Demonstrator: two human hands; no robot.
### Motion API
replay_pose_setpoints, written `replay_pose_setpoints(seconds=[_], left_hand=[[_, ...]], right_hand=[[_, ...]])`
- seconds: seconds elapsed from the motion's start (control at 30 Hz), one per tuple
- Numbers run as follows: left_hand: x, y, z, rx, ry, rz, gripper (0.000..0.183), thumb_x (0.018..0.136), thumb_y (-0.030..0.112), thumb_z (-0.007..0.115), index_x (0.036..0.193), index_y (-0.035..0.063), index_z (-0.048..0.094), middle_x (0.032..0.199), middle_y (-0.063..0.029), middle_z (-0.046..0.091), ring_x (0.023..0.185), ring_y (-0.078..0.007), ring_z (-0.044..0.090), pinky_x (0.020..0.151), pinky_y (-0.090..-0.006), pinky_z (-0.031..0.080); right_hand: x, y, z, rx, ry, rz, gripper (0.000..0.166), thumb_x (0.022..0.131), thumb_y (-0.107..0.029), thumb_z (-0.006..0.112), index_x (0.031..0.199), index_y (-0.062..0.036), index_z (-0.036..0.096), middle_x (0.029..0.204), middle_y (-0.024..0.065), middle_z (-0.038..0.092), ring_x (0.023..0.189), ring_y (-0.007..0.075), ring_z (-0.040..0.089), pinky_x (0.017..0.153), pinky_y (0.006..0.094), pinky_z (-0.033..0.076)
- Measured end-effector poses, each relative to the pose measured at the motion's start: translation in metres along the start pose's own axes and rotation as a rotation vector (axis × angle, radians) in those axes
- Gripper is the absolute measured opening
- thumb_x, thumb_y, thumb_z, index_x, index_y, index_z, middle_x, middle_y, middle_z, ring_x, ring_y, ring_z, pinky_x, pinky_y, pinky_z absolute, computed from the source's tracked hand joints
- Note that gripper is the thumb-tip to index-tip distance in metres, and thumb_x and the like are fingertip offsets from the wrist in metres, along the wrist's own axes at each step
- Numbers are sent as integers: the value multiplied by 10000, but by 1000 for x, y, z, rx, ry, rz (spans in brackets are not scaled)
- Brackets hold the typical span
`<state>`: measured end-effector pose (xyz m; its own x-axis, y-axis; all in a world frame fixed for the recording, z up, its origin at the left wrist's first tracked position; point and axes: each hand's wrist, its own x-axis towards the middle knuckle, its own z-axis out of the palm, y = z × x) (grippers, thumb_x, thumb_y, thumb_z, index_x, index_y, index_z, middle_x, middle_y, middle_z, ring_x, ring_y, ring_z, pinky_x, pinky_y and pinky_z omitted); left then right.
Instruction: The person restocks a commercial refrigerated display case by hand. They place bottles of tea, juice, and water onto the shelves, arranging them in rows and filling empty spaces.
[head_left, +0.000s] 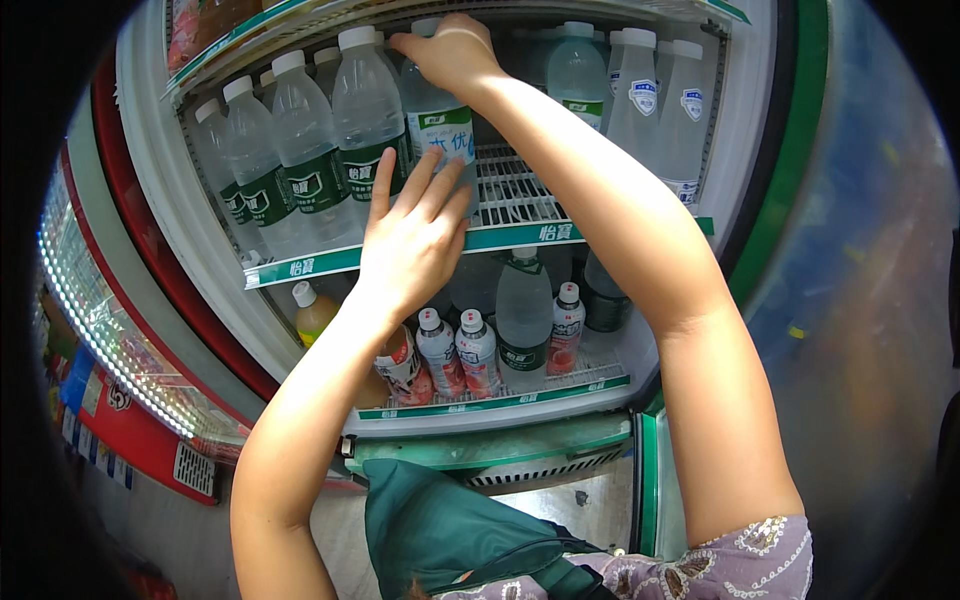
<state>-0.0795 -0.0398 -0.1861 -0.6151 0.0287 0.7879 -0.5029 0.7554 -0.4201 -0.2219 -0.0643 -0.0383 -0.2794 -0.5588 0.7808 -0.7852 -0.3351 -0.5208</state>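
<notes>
My right hand (448, 56) reaches up into an upright display fridge and wraps around the neck of a clear plastic water bottle (427, 90) with a white, blue and green label. Its thumb points left, just below the white cap. Lower down, my left hand (412, 232) has its fingers spread over the front of this bottle and the edge of its neighbour, a water bottle with a dark green label (367, 97). Whether the left fingers press on the plastic cannot be told. Both bottles stand upright on the wire shelf (517, 187).
Several green-labelled water bottles (304, 127) line the shelf's left, with taller clear bottles (637, 90) at right. A green price strip (540, 234) edges the shelf. Small drink bottles (476, 352) and a large water bottle (523, 322) stand below. The glass door (847, 300) is at right.
</notes>
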Motion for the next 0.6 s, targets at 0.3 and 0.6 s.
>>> replay_pose_setpoints(seconds=[0.3,0.6], left_hand=[[-12,-21,-5,-7,-37,8,185,842,133,670,998,40,704,1181,-112,626,1315,-274,480,1184,-544,208],[-17,-19,6,-95,7,13,93,847,101,633,864,19,675,1197,-118,615,1393,-278,410,1187,-566,193]], right_hand=[[51,56,61,-122,168,-55,589,802,-486,743,1049,46,694,1063,297,661,997,389,668,848,435,561],[49,89,46,-530,275,-410,499,864,-424,671,1091,20,690,1062,256,677,972,403,659,900,471,510]])
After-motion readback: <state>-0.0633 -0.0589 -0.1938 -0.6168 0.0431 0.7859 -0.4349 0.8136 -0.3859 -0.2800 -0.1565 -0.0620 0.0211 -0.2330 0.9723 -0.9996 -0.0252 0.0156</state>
